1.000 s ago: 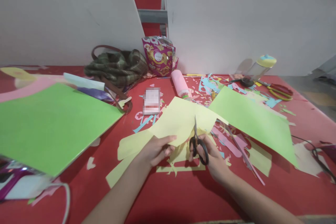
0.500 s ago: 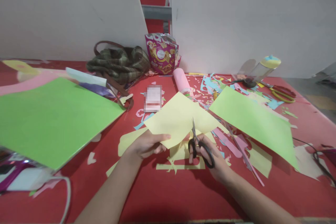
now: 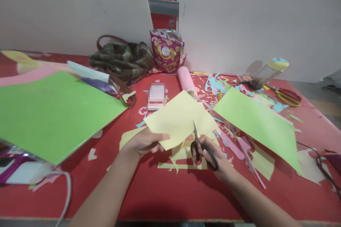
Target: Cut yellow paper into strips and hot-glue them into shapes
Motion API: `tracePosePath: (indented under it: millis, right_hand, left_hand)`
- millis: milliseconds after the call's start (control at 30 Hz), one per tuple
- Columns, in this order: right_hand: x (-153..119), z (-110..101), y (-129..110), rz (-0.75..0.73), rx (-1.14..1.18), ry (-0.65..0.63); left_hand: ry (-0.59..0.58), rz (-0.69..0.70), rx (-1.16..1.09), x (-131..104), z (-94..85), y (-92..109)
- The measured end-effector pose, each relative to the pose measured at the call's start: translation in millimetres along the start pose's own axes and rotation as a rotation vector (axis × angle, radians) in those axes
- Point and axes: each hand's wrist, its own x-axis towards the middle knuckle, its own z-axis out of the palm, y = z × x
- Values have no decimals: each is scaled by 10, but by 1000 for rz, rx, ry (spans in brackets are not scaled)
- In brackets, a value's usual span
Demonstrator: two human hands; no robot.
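A sheet of pale yellow paper (image 3: 173,118) is held above the table by my left hand (image 3: 149,142), thumb on top and fingers beneath its near left edge. My right hand (image 3: 210,152) has its fingers through the black handles of a pair of scissors (image 3: 195,133). The blades point away from me and lie against the sheet near its right side; the handles stand apart. Yellow paper offcuts (image 3: 181,152) lie on the table under and between my hands.
Green paper sheets lie left (image 3: 53,113) and right (image 3: 258,124) on the red table (image 3: 160,195). Behind are a plaid bag (image 3: 122,56), a purple snack bag (image 3: 167,51), a pink roll (image 3: 185,78), a clear bottle (image 3: 270,72), red-and-yellow-handled scissors (image 3: 287,97) and scattered scraps (image 3: 215,84).
The yellow sheet and my left hand have shifted slightly left. The scissor blades sit a little further left over the sheet. The camera view has also moved slightly.
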Motion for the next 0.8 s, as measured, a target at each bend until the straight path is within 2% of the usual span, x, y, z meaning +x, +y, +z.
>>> tracePosePath:
  millis: [167,300,800]
  right_hand:
    - [0,-24,2,6,5,-41]
    - [-13,-42,-17,39,-2,-56]
    - [-31,-74,-46,117,-97,-26]
  left_hand:
    - [36,-11,40,-6,-40,6]
    - [18,-37,55,-14,-75,15]
    - [-25,-5,44,-21,-163,8]
